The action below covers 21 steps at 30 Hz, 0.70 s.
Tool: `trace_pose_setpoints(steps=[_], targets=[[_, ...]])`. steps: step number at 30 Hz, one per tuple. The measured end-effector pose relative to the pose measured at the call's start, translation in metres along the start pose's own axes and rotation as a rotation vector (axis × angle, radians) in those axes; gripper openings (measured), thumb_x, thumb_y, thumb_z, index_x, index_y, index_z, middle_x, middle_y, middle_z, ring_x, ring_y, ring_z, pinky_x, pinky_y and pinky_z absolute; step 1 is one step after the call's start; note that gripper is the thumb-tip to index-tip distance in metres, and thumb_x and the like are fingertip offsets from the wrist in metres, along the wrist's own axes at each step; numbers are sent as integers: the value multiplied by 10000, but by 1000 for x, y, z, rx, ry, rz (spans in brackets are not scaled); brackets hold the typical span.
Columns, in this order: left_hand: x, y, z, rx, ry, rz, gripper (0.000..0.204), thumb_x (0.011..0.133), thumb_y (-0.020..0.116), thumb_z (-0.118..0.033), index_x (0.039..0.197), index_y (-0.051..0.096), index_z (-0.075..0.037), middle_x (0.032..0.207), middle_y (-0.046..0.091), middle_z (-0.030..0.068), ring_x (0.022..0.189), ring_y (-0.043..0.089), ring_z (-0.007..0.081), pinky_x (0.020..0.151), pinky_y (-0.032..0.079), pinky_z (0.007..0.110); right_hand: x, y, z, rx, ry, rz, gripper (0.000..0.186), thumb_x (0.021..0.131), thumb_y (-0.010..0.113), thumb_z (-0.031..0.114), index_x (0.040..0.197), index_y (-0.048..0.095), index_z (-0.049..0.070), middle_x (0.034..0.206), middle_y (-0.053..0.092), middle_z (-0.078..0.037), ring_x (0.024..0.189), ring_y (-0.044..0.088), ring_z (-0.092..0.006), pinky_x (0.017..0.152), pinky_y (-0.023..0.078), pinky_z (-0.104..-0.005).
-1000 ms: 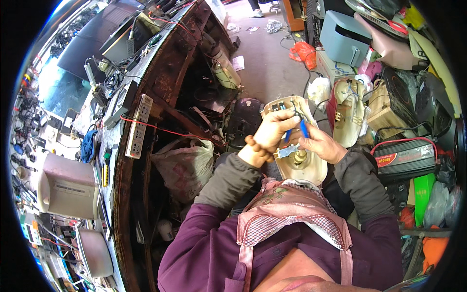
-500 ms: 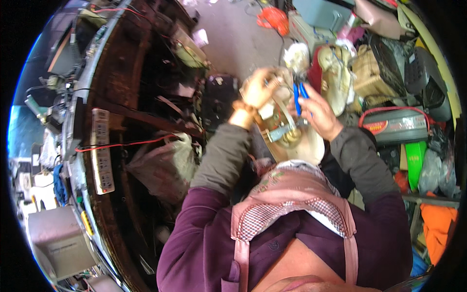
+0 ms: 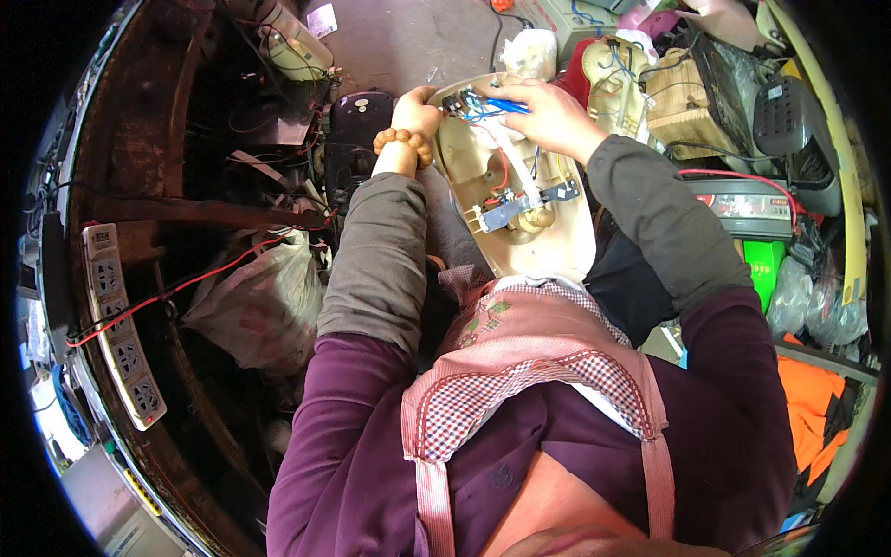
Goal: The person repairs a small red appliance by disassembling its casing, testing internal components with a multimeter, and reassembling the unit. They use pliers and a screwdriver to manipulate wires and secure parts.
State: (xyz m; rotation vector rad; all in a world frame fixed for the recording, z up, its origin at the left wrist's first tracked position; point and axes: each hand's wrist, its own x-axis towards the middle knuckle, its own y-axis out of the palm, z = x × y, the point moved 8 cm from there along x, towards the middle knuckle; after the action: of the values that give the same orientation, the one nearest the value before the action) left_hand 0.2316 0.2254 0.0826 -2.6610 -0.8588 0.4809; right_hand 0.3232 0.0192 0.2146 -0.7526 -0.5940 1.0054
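Observation:
A cream plastic housing, open side up, rests above my apron. Inside are red, blue and yellow wires, a white strip, a dark bar across a brass-coloured fitting, and small connectors at its far end. My left hand, with a wooden bead bracelet, has its fingers curled round the housing's far left edge. My right hand grips blue-handled pliers laid low over the connectors; the jaws are too small to make out clearly.
A wooden desk with a power strip and red cable stands at left above a plastic bag. A second cream housing, a wooden box, an inverter and orange cloth crowd the right. Grey floor shows beyond.
My view has swung, shifting the surroundings. My left hand has moved from above the housing to its edge. The pliers have gone from upright to lying flat over the far end's connectors.

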Motion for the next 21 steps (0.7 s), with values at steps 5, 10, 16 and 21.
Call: trace_pose_setpoints(steps=[5,10,16,21], targets=[[7,7,18,-329,-180,71,513,842,674,80,1351,660,27,1164,750,137,1069,702,250,932,541,322,25,30,5,-294,-80,-3,394,926,687,238,1314,722,175,1138,695,-140,1064,690,-358,937,554,-452],[4,10,15,-304,-89,110,606,765,715,143,1348,674,-16,1120,732,39,1031,673,166,927,538,289,36,54,-7,-278,18,98,386,950,643,288,1322,715,214,1127,672,-144,1071,685,-360,929,552,-474],[1,13,10,-234,-101,120,629,774,798,86,1376,665,-43,1128,749,38,1011,678,156,919,550,286,38,62,-15,-266,38,92,382,963,632,297,1332,709,230,1100,662,-147,1052,688,-363,918,552,-481],[-5,12,1,-247,-134,115,656,746,782,84,1380,656,-28,1122,752,50,1007,681,172,921,549,293,39,65,-18,-249,36,90,387,965,635,288,1342,702,230,1089,651,-161,1040,684,-369,905,554,-479]])
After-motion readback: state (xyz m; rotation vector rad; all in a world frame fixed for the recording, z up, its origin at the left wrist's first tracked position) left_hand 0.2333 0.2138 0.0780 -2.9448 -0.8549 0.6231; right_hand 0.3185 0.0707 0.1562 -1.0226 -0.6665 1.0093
